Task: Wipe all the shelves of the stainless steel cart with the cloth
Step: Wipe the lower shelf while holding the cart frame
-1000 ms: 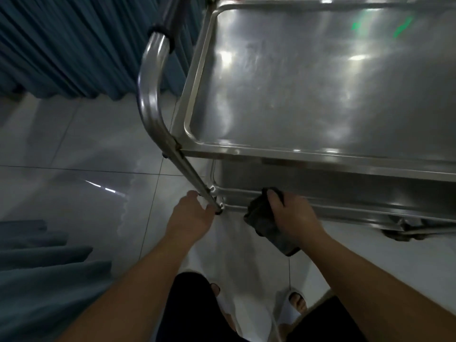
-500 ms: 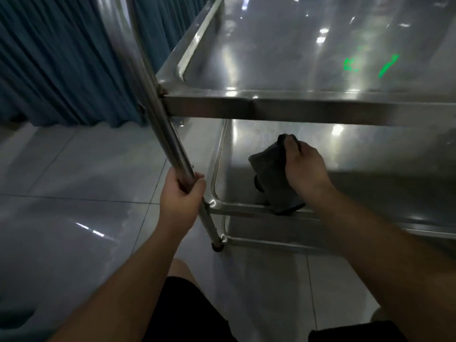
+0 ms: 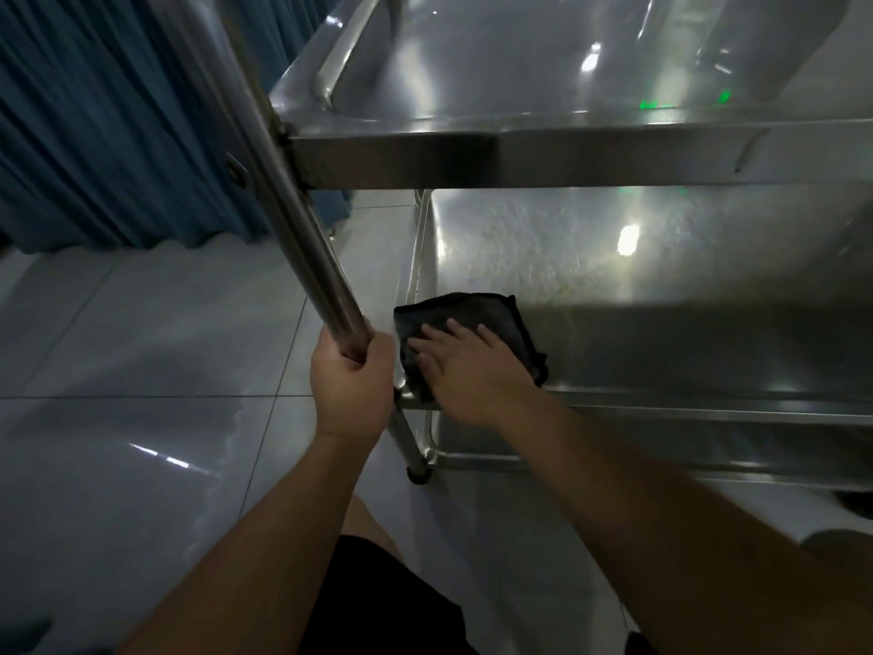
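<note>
From the head camera, the left hand (image 3: 348, 389) is clamped around the cart's upright post (image 3: 302, 238). The right hand (image 3: 465, 371) presses straight, slightly spread fingers on the dark cloth (image 3: 465, 314), which lies in the near-left corner of the middle shelf (image 3: 661, 323). The cloth may bunch against the rim, leaving that corner unwiped.

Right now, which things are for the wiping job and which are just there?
For the job:
cloth
cart
middle shelf
right hand, flat on the cloth
left hand, gripping the cart's post

Just there:
curtain
floor
</note>
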A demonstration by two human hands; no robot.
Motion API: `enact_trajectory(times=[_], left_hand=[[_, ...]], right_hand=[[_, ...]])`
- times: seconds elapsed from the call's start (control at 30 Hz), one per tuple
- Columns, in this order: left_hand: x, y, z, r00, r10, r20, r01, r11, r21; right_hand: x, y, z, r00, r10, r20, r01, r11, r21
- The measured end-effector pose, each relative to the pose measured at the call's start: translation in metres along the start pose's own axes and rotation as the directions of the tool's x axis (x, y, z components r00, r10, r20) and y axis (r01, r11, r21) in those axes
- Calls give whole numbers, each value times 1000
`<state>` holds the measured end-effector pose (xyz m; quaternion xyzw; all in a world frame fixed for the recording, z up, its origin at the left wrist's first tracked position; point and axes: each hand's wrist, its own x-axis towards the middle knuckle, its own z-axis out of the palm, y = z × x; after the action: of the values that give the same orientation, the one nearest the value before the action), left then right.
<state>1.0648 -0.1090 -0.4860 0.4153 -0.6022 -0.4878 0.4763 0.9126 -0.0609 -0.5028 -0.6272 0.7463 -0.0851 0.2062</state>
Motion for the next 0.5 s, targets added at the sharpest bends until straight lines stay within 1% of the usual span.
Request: enact_trajectory(times=[0.1,0.17,0.2,0.23,0.3,0.33,0.37,0.4,0.43,0.47,0.5], left_hand=[[-4,0,5,999,1,-45,-2,1000,-18],[-5,0,8,998,-13,-68,11,1000,-19],[-6,0,9,997,-19,-81,17,1000,-16],[-6,0,10,995,-20,-94,18,1000,-13],[-6,0,12,993,-13,-113,11,1000,-11],[-7,0,13,992,-10,-126,9,1000,-14],[-7,0,13,990,-12,-140,9,1000,-17],[-6,1,14,988,-15,-153,12,1000,-18],[-6,1,15,986,-19,-165,17,1000,-14],[-5,1,15,984,-22,-178,20,1000,-9],[-4,1,15,981,-20,-190,19,1000,-6]], right_hand=[[-23,35,-8,997,71,2,-71,997,-40],[-47,76,-18,982,189,-15,-190,980,-53],[-59,99,-24,961,271,-53,-274,960,-63],[-71,123,-31,926,364,-100,-371,926,-70],[-91,156,-41,806,569,-166,-570,820,45],[-94,161,-42,766,621,-166,-617,782,81],[-93,157,-40,763,626,-159,-622,779,77],[-88,145,-38,795,587,-154,-587,808,53],[-81,130,-34,853,501,-146,-506,863,6],[-75,107,-28,919,375,-125,-383,922,-48],[-66,84,-21,965,248,-80,-255,963,-91]])
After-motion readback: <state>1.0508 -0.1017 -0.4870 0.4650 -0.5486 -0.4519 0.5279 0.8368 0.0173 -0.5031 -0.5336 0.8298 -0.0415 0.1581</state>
